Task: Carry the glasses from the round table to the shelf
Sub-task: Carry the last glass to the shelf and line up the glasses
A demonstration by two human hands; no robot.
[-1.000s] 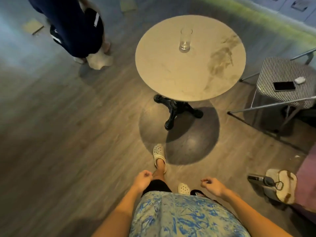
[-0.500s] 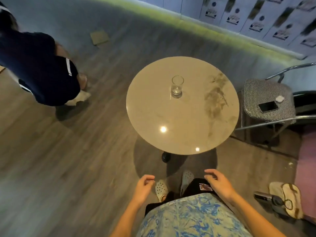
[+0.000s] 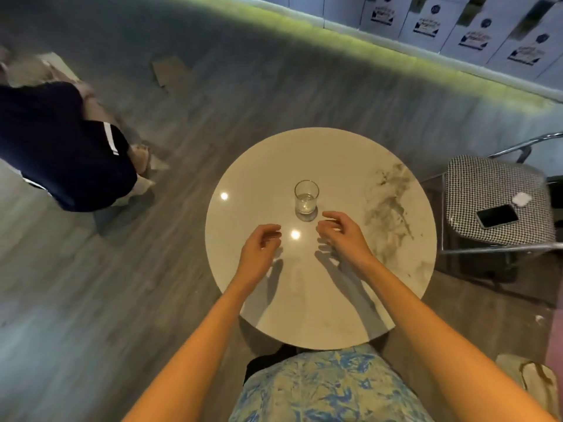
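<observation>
One clear glass tumbler (image 3: 306, 197) stands upright near the middle of the round pale marble table (image 3: 359, 293). Both my arms reach over the tabletop. My left hand (image 3: 259, 243) hovers short of the glass and to its left, fingers curled loosely and holding nothing. My right hand (image 3: 339, 231) is just below and right of the glass, fingers spread and bent, close to its base but apart from it. No shelf shows in the head view.
Another person in dark clothes (image 3: 61, 147) stands on the wooden floor at the left. A checked metal-framed chair (image 3: 493, 190) right of the table carries a phone (image 3: 496, 216) and a small white object (image 3: 521, 198). A bag (image 3: 530, 379) lies at the lower right.
I have stepped up to the table, which now fills the middle of the view. Both hands have risen from beside my hips and reached out over the tabletop toward the glass.
</observation>
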